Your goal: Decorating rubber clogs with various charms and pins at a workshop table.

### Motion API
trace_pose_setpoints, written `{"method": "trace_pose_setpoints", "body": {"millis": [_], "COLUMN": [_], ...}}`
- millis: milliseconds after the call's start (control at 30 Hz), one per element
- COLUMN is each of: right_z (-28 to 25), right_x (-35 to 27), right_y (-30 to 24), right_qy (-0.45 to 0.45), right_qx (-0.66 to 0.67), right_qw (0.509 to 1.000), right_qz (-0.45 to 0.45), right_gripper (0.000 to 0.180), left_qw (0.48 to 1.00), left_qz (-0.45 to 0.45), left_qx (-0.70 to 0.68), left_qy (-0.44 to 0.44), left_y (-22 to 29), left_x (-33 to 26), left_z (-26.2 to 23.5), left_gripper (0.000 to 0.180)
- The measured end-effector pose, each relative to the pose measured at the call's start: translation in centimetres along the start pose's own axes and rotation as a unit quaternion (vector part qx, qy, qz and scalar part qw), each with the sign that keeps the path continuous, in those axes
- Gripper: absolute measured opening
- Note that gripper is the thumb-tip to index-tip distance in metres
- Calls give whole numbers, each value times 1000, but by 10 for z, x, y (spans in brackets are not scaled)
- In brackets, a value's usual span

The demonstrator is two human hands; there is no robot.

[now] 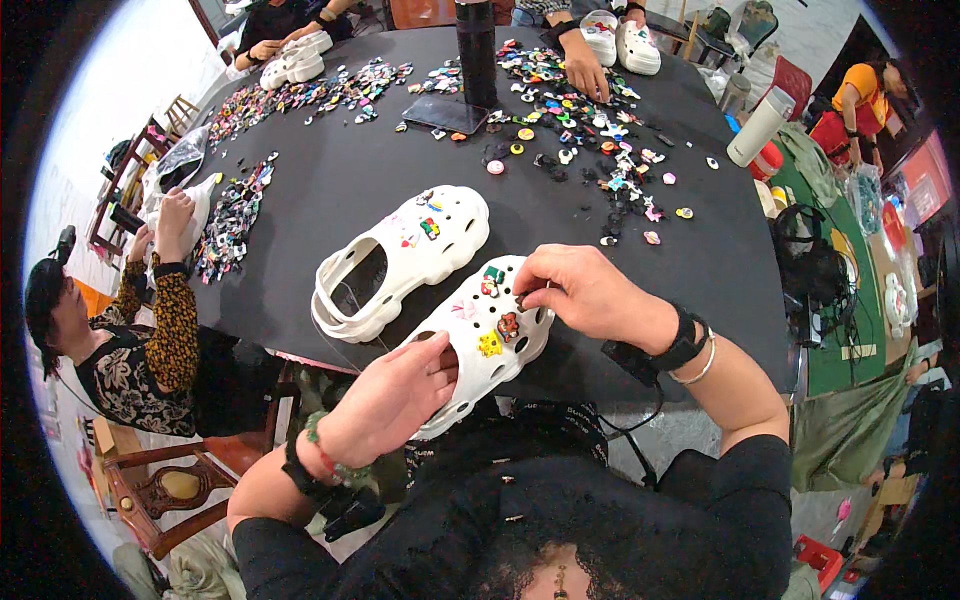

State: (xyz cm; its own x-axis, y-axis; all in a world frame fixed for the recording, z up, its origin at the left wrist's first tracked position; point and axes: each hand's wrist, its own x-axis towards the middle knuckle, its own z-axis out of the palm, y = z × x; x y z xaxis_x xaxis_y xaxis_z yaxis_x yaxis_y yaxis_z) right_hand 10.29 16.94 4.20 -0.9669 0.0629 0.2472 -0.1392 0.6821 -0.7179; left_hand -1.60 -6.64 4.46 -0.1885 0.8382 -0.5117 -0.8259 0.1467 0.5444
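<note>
A white foam clog (482, 374) lies aslant at the table's near edge, its toe pointing away to the right. Green, pink, brown and yellow shoe charms sit in its vent holes. My left hand (388, 393) grips the clog at its foot opening, fingers reaching inside. At the toe, the thumb and forefinger of my right hand (585, 290) pinch together over a small dark piece, possibly a charm; its kind is hidden. Left of it rests the other white clog (450, 262), with a few charms on top and its heel strap toward the near left.
Loose shoe charms (625, 165) are scattered across the far right of the black table (330, 190), with another heap (235, 215) at left. A black bottle (476, 55) stands beside a phone (445, 115). Co-workers handle white clogs (293, 62) around the table.
</note>
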Motion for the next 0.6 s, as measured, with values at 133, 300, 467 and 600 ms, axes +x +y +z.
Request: {"method": "trace_pose_setpoints", "body": {"millis": [133, 300, 467, 600], "right_z": [6, -1, 7, 10], "right_x": [3, 1, -3, 0], "right_y": [2, 3, 11, 8], "right_qy": [25, -18, -12, -8], "right_qx": [-23, -56, -60, -74], "right_qw": [999, 998, 998, 997], "right_qz": [-18, 3, 12, 0], "right_gripper": [14, 14, 13, 13], "left_qw": [998, 999, 998, 999], "left_qz": [-6, -29, -55, -8], "left_qx": [-17, -27, -27, -44], "left_qy": [-58, -9, -7, -31], "left_y": [2, -11, -12, -17], "left_x": [25, 46, 59, 60], "left_z": [7, 0, -6, -8], "left_gripper": [44, 32, 36, 41]}}
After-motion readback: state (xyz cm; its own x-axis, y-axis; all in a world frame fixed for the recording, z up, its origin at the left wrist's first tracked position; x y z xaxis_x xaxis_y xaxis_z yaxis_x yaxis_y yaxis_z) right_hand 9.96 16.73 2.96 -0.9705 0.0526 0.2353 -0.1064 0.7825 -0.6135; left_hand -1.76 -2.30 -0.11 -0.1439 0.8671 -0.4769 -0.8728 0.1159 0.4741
